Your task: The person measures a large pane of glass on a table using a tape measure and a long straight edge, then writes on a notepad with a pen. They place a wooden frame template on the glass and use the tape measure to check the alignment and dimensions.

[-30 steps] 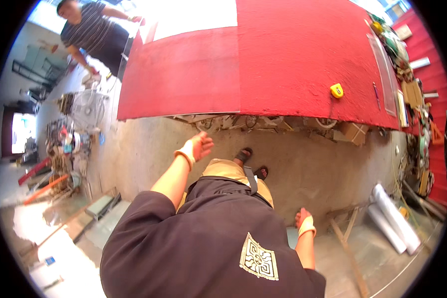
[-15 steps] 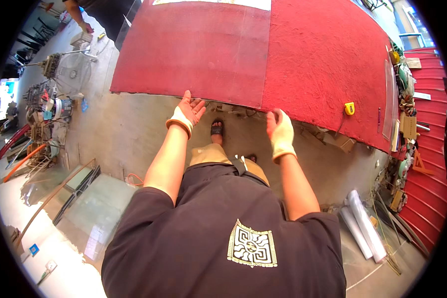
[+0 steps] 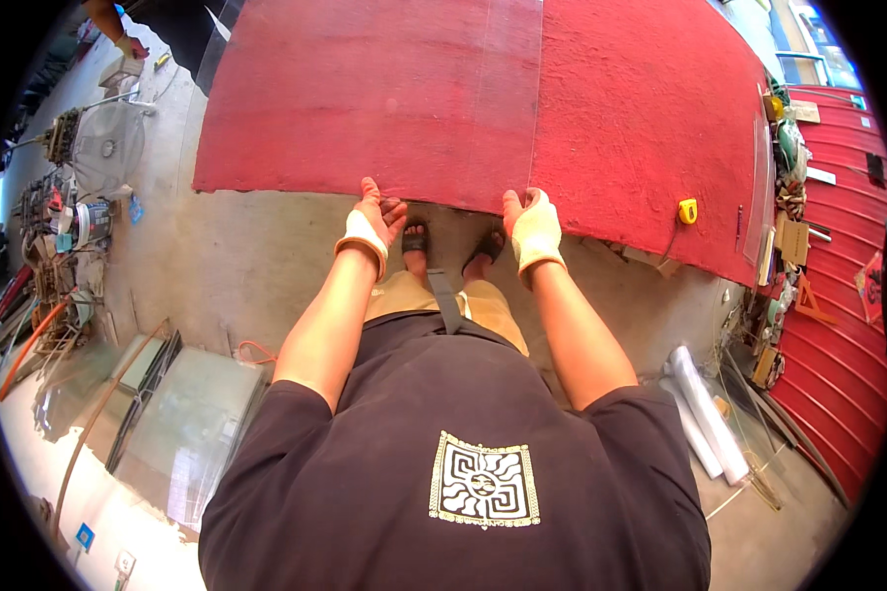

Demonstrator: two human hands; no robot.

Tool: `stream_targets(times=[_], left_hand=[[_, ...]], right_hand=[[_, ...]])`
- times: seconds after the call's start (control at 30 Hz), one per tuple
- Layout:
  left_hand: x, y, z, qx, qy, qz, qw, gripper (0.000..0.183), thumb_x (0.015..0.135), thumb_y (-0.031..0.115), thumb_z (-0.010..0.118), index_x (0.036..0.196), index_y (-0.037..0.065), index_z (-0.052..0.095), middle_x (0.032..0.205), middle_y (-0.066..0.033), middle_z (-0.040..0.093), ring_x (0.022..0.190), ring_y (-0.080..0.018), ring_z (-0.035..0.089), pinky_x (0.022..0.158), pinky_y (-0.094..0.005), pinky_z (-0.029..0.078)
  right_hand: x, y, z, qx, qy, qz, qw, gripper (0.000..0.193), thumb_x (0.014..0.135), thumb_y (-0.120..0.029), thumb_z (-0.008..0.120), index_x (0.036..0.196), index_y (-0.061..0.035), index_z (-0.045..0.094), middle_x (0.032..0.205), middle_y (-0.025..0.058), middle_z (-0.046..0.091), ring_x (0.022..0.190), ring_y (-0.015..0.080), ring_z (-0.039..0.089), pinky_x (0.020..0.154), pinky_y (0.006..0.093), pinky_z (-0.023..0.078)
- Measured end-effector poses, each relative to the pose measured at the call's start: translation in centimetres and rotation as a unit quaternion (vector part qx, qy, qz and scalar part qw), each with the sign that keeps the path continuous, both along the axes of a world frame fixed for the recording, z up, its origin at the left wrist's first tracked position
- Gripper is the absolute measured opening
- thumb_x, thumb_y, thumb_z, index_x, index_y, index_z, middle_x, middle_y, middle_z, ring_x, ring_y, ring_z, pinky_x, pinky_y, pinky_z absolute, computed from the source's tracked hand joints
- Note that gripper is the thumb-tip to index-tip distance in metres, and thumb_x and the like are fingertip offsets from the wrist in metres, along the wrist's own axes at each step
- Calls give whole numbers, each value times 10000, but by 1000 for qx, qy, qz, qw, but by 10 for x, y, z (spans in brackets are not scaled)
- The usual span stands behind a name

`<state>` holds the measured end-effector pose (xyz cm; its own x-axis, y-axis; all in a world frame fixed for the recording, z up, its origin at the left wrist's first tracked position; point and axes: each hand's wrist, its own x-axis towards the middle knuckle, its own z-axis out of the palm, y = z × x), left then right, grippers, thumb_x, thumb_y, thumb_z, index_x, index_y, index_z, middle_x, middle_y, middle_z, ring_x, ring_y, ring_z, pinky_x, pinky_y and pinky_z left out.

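Observation:
A clear glass sheet (image 3: 384, 108) lies over the left part of a red-covered table (image 3: 641, 128), its right edge showing as a thin line. Both my hands wear pale gloves that leave fingers bare. At the table's near edge my left hand (image 3: 373, 222) is palm up and open, the thumb apart from loosely bent fingers. My right hand (image 3: 534, 227) is by the sheet's near right corner, back upward, thumb and forefinger apart. Whether either hand touches the glass is hard to tell. Farther right on the table is a yellow tape measure (image 3: 688, 211).
Top left, another person's gloved hand (image 3: 131, 46) shows beside the table. A standing fan (image 3: 108, 148) and clutter line the left side. Glass panes (image 3: 192, 414) lie lower left. Clear plastic-wrapped rolls (image 3: 708, 419) lie lower right, near a red corrugated panel (image 3: 833, 246).
My right hand has moved left toward the glass corner, so my hands are closer together. My left fingers are bent more. The view has shifted, and the white sheet at the top is out of sight.

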<state>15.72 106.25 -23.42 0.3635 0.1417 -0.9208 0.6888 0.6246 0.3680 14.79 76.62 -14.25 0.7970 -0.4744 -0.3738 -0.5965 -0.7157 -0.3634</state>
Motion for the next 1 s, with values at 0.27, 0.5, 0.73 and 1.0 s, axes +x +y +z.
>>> stream_targets(times=[0.27,0.5,0.73,1.0], left_hand=[[-23,44,-6,39,-52,10,998,565,1072,711,708,1089,155,611,882,-38,735,791,-274,761,787,-468,645],[-40,76,0,-27,-89,12,996,630,1081,726,679,1194,106,682,999,-62,760,943,-284,766,932,-496,660],[-59,-12,10,-177,-73,-9,981,905,1029,893,569,1431,89,671,1381,-121,778,1215,-331,774,1057,-536,638],[-49,-51,0,-98,-29,19,995,1055,998,965,492,1537,68,623,1492,-117,730,1288,-317,739,1040,-504,642]], right_hand=[[-29,2,-31,172,-3,-37,984,597,1064,-511,774,1388,-12,722,1208,171,829,1132,315,787,1020,454,599],[-53,-13,-75,428,171,-81,884,596,1080,-508,818,1329,12,668,1095,64,723,944,170,702,840,374,613],[-22,-5,-91,717,235,-86,651,686,1174,-514,676,1583,34,630,1552,200,718,1427,339,690,1242,480,537],[-35,-3,-120,797,152,-85,579,563,1232,-364,601,1588,73,604,1504,164,741,1385,301,726,1253,474,562]])
